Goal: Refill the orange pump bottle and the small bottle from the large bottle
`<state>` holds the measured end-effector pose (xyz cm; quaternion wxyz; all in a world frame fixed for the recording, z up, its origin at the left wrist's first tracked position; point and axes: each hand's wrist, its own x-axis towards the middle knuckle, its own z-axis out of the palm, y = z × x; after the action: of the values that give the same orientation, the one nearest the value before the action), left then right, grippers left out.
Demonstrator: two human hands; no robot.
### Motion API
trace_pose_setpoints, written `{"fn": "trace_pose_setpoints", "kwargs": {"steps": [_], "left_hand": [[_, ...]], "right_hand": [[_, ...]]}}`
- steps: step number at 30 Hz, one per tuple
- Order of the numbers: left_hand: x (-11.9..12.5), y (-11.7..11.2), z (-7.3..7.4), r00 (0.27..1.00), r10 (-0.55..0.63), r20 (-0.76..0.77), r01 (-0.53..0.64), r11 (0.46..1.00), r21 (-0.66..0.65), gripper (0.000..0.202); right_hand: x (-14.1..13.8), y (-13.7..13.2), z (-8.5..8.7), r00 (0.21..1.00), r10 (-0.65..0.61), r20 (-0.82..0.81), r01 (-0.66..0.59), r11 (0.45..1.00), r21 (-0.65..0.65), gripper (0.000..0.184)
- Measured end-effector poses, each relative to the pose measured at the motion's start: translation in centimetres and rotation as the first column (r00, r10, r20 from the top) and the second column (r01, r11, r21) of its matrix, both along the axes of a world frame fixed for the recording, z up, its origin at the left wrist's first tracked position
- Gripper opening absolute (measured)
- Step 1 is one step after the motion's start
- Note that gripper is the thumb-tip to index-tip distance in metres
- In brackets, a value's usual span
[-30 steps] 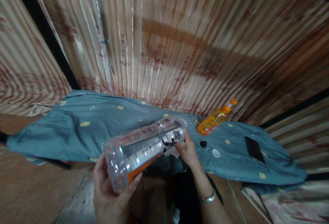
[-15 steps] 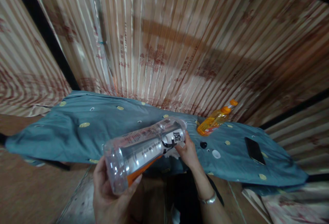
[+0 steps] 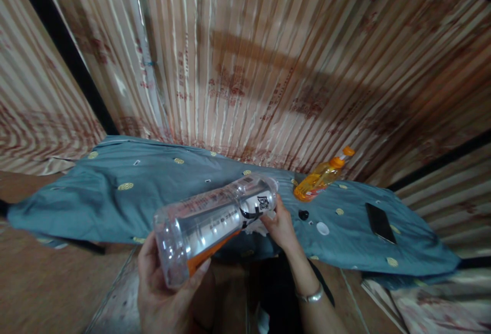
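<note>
A clear plastic bottle (image 3: 213,220) with a white, black and orange label lies tilted across the middle of the view, its base toward me. My left hand (image 3: 164,288) is wrapped round the base end from below. My right hand (image 3: 281,227) is closed on the far end of the bottle, with something white, perhaps a cloth, bunched between its fingers and the bottle. A metal bracelet (image 3: 310,295) sits on my right wrist.
A blue-grey cloth (image 3: 115,196) with small yellow spots covers a low surface. On it lie an orange bottle (image 3: 320,178) on its side, a black phone (image 3: 379,223), a small black cap (image 3: 303,215) and a white disc (image 3: 322,228). Striped curtains (image 3: 249,68) hang behind.
Almost nothing differs. The bottle and both hands keep their places, with only a slight shift of the bottle's base end.
</note>
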<state>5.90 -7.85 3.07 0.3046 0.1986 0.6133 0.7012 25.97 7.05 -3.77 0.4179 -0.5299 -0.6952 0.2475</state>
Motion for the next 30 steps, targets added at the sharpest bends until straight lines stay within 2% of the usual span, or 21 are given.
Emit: {"fn": "trace_pose_setpoints", "kwargs": {"steps": [5,17,22,27,30], "left_hand": [[0.12,0.13,-0.05,0.999,0.011,0.041,-0.012,1.0,0.016,0.093],[-0.1,0.06,0.02,0.999,0.01,-0.031,-0.009,1.0,0.025,0.091],[-0.09,0.05,0.0,1.0,0.014,0.013,-0.015,1.0,0.019,0.09],[-0.24,0.08,-0.05,1.0,0.017,0.012,-0.017,1.0,0.002,0.097],[0.1,0.12,0.39,0.999,0.026,0.022,-0.026,1.0,0.005,0.09]], "right_hand": [[0.02,-0.04,0.05,1.0,0.0,0.008,0.0,0.999,0.036,0.056],[0.02,0.2,-0.34,1.0,0.0,0.003,0.0,1.0,0.016,0.061],[0.06,0.2,-0.68,1.0,-0.002,-0.003,0.002,1.0,0.022,0.063],[-0.07,0.13,-0.86,1.0,-0.018,0.007,0.018,0.999,0.04,0.065],[-0.13,0.15,-0.82,1.0,-0.029,0.011,0.028,0.998,0.05,0.067]]}}
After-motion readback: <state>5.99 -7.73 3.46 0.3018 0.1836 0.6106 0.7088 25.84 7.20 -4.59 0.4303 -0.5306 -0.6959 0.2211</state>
